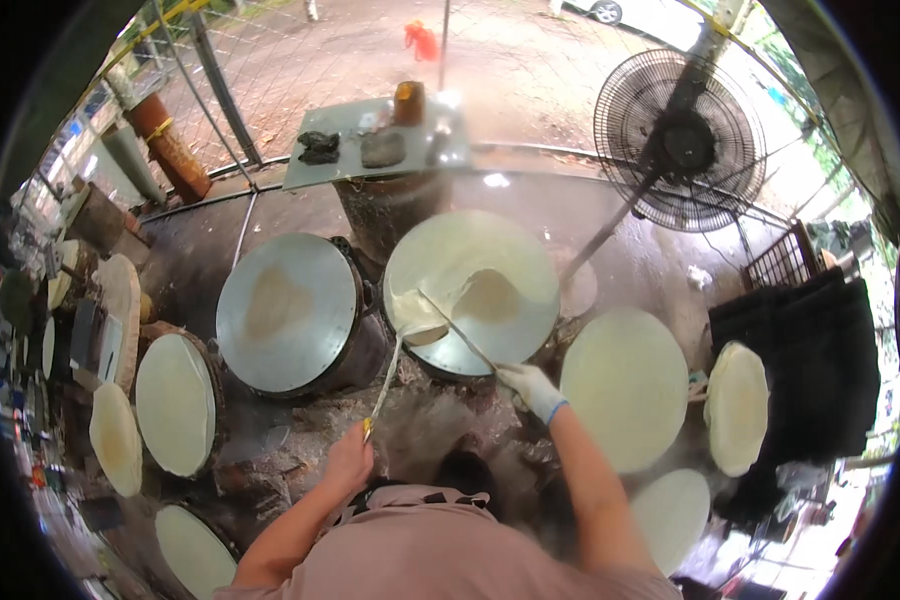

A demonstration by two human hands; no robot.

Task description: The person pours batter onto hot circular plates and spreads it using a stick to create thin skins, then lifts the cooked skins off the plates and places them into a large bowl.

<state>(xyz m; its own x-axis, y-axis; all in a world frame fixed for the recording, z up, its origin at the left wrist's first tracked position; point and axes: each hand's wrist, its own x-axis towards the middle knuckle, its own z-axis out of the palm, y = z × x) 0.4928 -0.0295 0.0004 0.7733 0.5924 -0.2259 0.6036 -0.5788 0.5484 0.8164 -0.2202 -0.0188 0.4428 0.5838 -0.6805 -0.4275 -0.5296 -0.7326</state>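
Observation:
My left hand (pixel 351 461) grips the handle of a ladle (pixel 414 309), whose bowl holds pale batter over the left part of a round griddle (pixel 495 351). In a white glove with a blue cuff, my right hand (pixel 531 390) holds a thin stick-like tool (pixel 461 335). Its far end reaches the ladle's bowl; the exact contact cannot be made out. Wet batter (pixel 471 238) coats the griddle's far and side areas. Bare metal shows at the near side, along with a brown patch (pixel 489 296).
A second griddle (pixel 330 315) with a brown mark stands left. Round pale sheets (pixel 624 390) lie on both sides, several in all. A pedestal fan (pixel 679 140) rises far right. Behind the griddles, a board (pixel 311 169) carries dark lumps and a brown container (pixel 409 103). Black cloth (pixel 810 360) hangs right.

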